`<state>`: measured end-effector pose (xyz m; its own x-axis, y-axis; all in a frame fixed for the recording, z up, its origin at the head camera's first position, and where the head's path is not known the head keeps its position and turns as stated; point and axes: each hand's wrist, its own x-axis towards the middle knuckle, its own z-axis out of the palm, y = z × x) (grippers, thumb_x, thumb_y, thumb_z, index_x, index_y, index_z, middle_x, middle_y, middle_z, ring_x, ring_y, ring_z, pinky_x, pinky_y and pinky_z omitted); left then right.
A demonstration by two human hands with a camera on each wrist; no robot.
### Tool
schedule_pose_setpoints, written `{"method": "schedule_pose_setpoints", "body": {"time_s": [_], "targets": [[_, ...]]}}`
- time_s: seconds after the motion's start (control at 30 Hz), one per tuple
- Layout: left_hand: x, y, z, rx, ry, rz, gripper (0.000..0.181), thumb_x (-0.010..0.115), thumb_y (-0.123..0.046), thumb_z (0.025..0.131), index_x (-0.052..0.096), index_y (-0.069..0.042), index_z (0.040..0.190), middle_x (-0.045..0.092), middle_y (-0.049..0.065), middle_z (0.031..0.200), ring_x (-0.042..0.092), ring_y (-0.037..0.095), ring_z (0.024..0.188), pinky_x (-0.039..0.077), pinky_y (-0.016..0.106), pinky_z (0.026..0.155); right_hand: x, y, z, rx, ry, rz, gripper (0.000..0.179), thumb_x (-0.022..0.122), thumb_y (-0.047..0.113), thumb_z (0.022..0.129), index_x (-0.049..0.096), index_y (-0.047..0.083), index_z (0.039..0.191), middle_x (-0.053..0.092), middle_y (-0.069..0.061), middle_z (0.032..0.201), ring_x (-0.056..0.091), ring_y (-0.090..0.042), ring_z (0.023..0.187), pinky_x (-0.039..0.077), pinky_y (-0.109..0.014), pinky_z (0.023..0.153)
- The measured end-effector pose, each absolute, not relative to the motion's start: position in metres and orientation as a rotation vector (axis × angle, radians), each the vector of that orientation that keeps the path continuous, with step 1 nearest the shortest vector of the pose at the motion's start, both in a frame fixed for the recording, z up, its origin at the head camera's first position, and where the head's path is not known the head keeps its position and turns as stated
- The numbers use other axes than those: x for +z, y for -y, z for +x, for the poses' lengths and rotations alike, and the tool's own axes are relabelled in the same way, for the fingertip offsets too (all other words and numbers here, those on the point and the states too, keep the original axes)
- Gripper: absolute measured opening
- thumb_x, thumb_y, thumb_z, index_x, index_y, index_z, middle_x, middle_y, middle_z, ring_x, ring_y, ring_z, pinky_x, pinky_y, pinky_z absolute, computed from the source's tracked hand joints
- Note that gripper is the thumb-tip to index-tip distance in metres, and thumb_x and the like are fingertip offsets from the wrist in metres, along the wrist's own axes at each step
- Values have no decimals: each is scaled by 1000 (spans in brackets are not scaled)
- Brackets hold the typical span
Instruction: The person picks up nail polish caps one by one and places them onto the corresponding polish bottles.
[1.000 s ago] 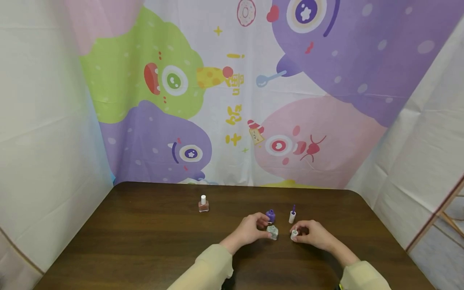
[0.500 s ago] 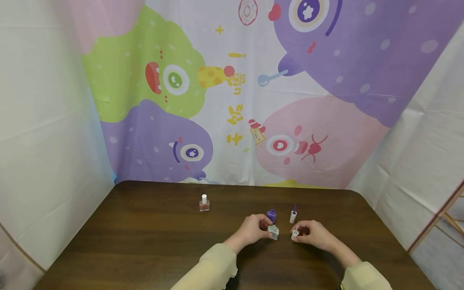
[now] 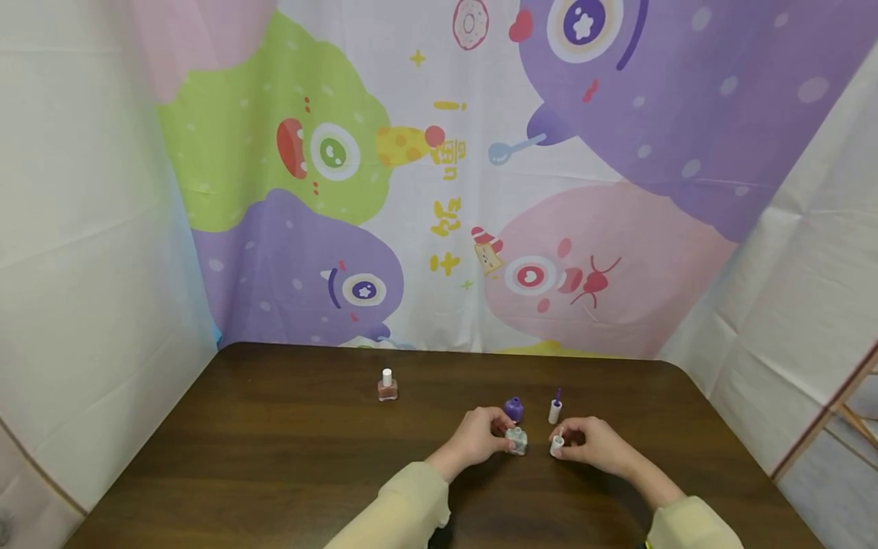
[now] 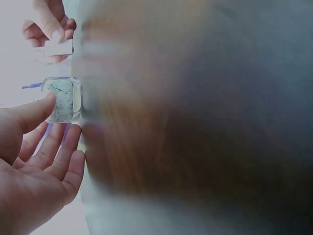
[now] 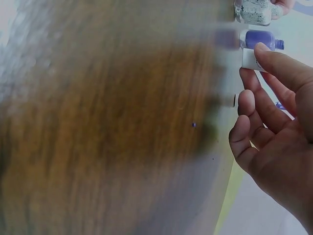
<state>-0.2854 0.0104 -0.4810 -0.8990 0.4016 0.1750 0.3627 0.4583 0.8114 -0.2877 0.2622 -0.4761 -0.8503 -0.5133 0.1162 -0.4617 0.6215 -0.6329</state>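
My left hand [image 3: 475, 439] pinches a small clear nail polish bottle [image 3: 517, 441] with pale, dark-speckled polish; it stands uncapped on the table. In the left wrist view the thumb lies across the front of the bottle [image 4: 62, 100], with fingers behind it. To its right, my right hand [image 3: 595, 444] holds a white nail polish cap [image 3: 557, 447] between thumb and fingers, its brush pointing up. The right wrist view shows the thumb pressed on this cap [image 5: 250, 59]. Bottle and cap are apart. Just behind the speckled bottle stands an uncapped purple nail polish bottle [image 3: 514, 411].
A second white cap [image 3: 554, 412] stands upright behind my right hand, purple brush up. Farther left, a capped pinkish-brown nail polish bottle [image 3: 387, 390] stands on the dark wooden table [image 3: 274, 442]. A printed cartoon curtain [image 3: 439, 305] hangs behind the table's far edge.
The head view has shifted very slightly. Both hands keep their hold on the speckled bottle and the white cap, at nearly the same places.
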Motion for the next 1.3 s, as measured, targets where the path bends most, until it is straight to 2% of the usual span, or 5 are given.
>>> {"method": "schedule_pose_setpoints", "body": {"time_s": [0.27,0.47,0.73,0.93,1.3], "targets": [[-481,-5,-285,1482,-2613,695,15,76,-7,78,66,-6,89,64,0,80,54,3,70,46,18,64,-470,-261,-285,-1052,-2746,-816,20,75,26,80,68,11,92,65,7,82,53,0,74,44,-21,65],[-476,2,-279,1474,-2613,691,16,76,-8,78,65,-6,90,64,1,82,55,5,73,47,20,65,-464,-259,-284,-1072,-2736,-828,20,75,24,80,67,10,93,66,5,83,56,0,75,45,-21,65],[-470,9,-274,1488,-2602,705,16,76,-8,79,65,-6,90,65,1,83,56,6,74,48,21,64,-460,-259,-283,-1105,-2723,-836,22,75,21,80,67,7,94,67,4,81,57,0,72,47,-21,59],[-464,17,-271,1523,-2585,707,16,76,-8,78,66,-6,90,66,2,85,62,13,77,49,20,63,-456,-260,-283,-1102,-2735,-863,21,74,21,81,66,7,95,67,3,82,58,-2,73,49,-22,58],[-450,31,-267,1553,-2624,675,18,76,-9,78,66,-6,92,66,4,86,61,15,77,50,22,64,-448,-262,-281,-1115,-2777,-895,14,74,23,81,65,15,88,66,6,84,59,-2,77,51,-22,66]]}}
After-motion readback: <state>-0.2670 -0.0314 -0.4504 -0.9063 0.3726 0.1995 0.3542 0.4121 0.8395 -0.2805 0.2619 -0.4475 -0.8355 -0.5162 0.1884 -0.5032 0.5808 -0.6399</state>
